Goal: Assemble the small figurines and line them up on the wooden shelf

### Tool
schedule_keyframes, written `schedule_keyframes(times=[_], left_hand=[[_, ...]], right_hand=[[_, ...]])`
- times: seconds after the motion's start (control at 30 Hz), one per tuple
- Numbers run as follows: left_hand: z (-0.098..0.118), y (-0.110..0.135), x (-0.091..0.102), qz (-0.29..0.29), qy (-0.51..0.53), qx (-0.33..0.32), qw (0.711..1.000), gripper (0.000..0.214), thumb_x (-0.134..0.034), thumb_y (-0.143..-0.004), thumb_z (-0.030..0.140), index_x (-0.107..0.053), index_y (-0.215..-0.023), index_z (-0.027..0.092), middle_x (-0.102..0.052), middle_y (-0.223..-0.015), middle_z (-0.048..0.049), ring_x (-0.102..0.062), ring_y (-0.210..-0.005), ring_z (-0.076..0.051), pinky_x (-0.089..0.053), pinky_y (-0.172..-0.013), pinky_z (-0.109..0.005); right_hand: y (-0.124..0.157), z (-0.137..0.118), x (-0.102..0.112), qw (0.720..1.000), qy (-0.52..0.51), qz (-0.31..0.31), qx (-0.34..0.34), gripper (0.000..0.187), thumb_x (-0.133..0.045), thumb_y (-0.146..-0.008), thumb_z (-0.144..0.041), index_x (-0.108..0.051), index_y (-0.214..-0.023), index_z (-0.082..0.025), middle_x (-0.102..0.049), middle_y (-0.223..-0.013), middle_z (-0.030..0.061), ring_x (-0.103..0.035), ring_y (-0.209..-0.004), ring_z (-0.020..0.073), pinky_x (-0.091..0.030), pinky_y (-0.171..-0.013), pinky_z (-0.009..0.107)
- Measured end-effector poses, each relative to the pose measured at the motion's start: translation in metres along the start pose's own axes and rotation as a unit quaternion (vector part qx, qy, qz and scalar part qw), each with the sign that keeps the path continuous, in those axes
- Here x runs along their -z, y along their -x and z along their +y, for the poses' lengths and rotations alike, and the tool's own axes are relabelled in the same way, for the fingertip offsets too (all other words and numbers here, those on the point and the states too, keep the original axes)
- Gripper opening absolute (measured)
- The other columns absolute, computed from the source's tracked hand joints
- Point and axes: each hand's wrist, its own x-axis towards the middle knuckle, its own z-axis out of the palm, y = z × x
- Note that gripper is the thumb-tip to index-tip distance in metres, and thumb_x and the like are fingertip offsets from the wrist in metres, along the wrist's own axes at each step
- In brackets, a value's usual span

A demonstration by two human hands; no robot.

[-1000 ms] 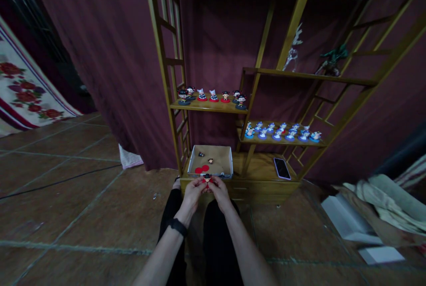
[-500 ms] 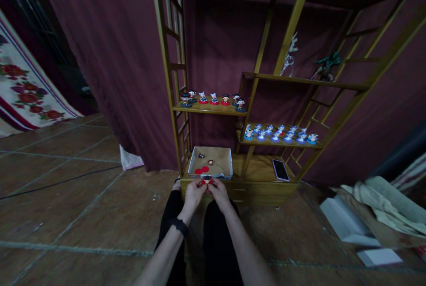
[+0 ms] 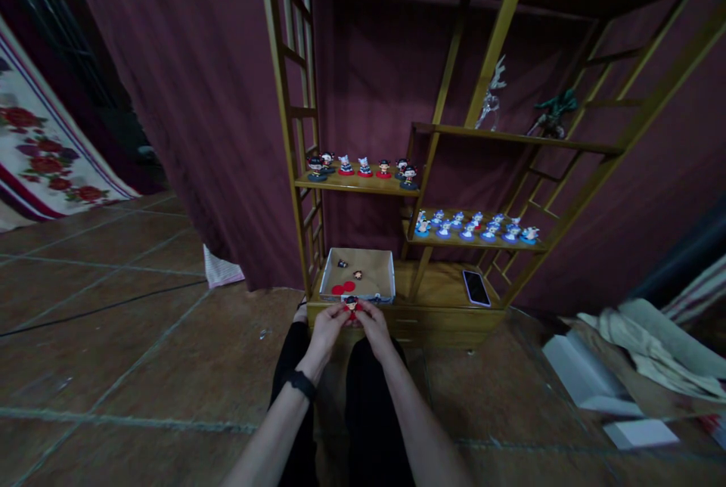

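Between my left hand (image 3: 327, 326) and my right hand (image 3: 374, 323) is a small figurine (image 3: 352, 303) with black hair and a red base. The fingers of both hands are closed on it, just in front of the shelf unit's lower edge. Right behind it lies a shallow cardboard box (image 3: 387, 275), holding two small figurines (image 3: 358, 274) and two red discs (image 3: 338, 290). On the shelf above stands a row of several figurines (image 3: 384, 168), some on red bases and some on dark ones.
Several blue-and-white figurines (image 3: 468, 231) stand on the right shelf, with a phone (image 3: 475, 287) below them. Higher up are a clear ornament (image 3: 491, 105) and a green statue (image 3: 556, 113). White boxes (image 3: 590, 373) and cloth lie on the floor at right.
The figurine in my hands has shifted slightly and shows a little more of its face and red base. Both hands keep their grip; the view has moved very slightly.
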Motion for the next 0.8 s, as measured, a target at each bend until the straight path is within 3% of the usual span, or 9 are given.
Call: schedule_keyframes(times=[0.17,0.33,0.5,0.63,0.8], left_hand=[[0.004,-0.0002,-0.002,0.007,0.023,0.015,1.0,0.033,-0.072,-0.056,0.014,-0.066,-0.088,0.01,-0.068,-0.074,-0.0046,-0.057,-0.052,-0.007,-0.045,-0.053,-0.017],[0.0037,-0.0014,-0.0014,0.033,0.07,0.026,0.997,0.028,-0.068,-0.061,0.008,-0.064,-0.088,0.011,-0.068,-0.074,-0.0053,-0.06,-0.056,-0.009,-0.048,-0.056,-0.019],[0.0028,-0.0057,0.0,0.058,0.101,0.076,0.99,0.022,-0.063,-0.065,0.005,-0.063,-0.085,0.013,-0.067,-0.07,-0.004,-0.06,-0.053,-0.008,-0.049,-0.052,-0.018],[0.0043,-0.0071,0.0002,0.073,0.098,0.098,0.988,0.02,-0.063,-0.065,0.004,-0.063,-0.083,0.014,-0.065,-0.063,-0.0015,-0.059,-0.05,-0.008,-0.048,-0.051,-0.018],[0.0049,-0.0098,0.0011,0.065,0.071,0.082,0.992,0.019,-0.063,-0.063,0.004,-0.065,-0.08,0.012,-0.066,-0.062,-0.0025,-0.057,-0.047,-0.007,-0.046,-0.047,-0.015]], right_hand=[[-0.0028,0.0032,0.0014,0.999,-0.018,0.035,-0.009,0.026,-0.059,-0.067,-0.033,-0.066,-0.089,-0.021,-0.066,-0.08,0.0006,-0.056,-0.06,0.013,-0.044,-0.057,0.025],[-0.0048,0.0036,0.0017,0.999,-0.031,0.027,-0.009,0.027,-0.058,-0.068,-0.034,-0.065,-0.091,-0.021,-0.066,-0.083,0.0011,-0.056,-0.062,0.0128,-0.045,-0.058,0.024],[-0.0072,0.0041,0.0025,0.998,-0.039,0.035,-0.019,0.03,-0.06,-0.066,-0.034,-0.064,-0.092,-0.02,-0.066,-0.084,0.0016,-0.056,-0.061,0.0123,-0.044,-0.055,0.023],[-0.0084,0.0024,0.0024,0.998,-0.034,0.047,-0.023,0.027,-0.059,-0.066,-0.033,-0.064,-0.088,-0.02,-0.066,-0.081,0.0015,-0.055,-0.062,0.013,-0.044,-0.054,0.023],[-0.0081,-0.0011,0.0013,0.999,-0.017,0.044,-0.025,0.024,-0.057,-0.065,-0.029,-0.065,-0.086,-0.021,-0.066,-0.082,0.0006,-0.056,-0.066,0.0141,-0.045,-0.053,0.022]])
